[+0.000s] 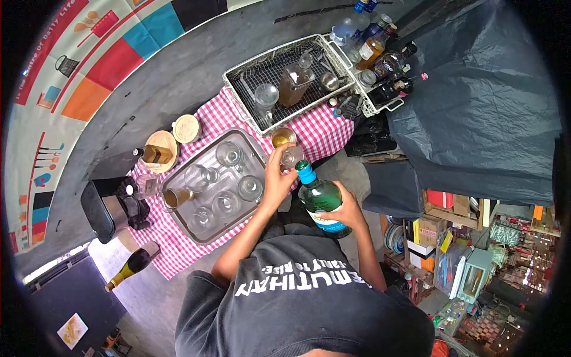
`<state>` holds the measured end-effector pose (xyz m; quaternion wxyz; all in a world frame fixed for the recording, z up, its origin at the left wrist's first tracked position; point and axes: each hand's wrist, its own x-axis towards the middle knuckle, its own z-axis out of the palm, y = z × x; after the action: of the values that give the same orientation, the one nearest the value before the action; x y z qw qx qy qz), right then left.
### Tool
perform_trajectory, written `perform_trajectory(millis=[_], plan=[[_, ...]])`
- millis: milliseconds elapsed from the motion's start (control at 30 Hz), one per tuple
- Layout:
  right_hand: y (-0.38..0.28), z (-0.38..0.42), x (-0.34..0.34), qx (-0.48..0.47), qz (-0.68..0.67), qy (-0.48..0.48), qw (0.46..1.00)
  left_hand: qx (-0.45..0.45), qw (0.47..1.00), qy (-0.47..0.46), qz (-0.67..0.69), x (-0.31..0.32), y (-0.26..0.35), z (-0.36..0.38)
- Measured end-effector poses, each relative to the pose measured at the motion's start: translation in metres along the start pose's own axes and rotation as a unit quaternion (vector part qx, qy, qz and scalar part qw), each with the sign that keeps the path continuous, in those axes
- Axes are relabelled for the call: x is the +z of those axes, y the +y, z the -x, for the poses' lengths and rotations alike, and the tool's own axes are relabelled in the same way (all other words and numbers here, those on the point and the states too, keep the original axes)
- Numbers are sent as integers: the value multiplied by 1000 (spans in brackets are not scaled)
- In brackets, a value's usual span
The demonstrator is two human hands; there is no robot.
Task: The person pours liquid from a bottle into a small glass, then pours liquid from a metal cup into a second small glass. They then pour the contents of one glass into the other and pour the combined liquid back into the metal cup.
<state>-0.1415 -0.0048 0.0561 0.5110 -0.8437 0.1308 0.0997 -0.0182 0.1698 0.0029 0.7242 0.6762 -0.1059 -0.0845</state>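
A small clear glass (292,157) is gripped in the fingers of my left hand (278,178) near the front edge of the checkered cloth. My right hand (348,211) is wrapped round a green glass bottle (318,196) with a blue neck wrap and a white and blue label. The bottle leans, its neck close beside the small glass. Just beyond my left fingers stands a glass of amber liquid (283,137). To the left, a grey metal tray (178,217) carries several clear glass mugs (225,204) and a glass with brownish contents (178,198).
A white wire basket (262,128) at the back holds a square decanter (295,82) and glassware. Several liquor bottles (372,50) crowd behind it. At the left are wooden lids (162,150), a black appliance (104,208) and a dark bottle (134,265). Cluttered shelves (452,214) stand right.
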Motion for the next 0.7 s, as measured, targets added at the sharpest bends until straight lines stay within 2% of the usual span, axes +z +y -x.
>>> perform_trajectory(millis=[167,300,367,467,533,700], plan=[[22,8,2,28,34,-4,999,14,999,3,-35,2,-1,5],[30,14,1,66,37,-21,997,-19,999,-29,-15,1,-1,8],[30,17,2,46,52,-10,998,-43,998,-39,2,1,-5,11],[23,23,2,34,87,-1,996,-8,999,-40,-22,2,-15,18],[15,28,1,43,108,-2,993,-58,997,-36,34,6,-17,22],[4,31,-4,74,-5,-37,997,-10,998,-53,-43,5,-18,26]])
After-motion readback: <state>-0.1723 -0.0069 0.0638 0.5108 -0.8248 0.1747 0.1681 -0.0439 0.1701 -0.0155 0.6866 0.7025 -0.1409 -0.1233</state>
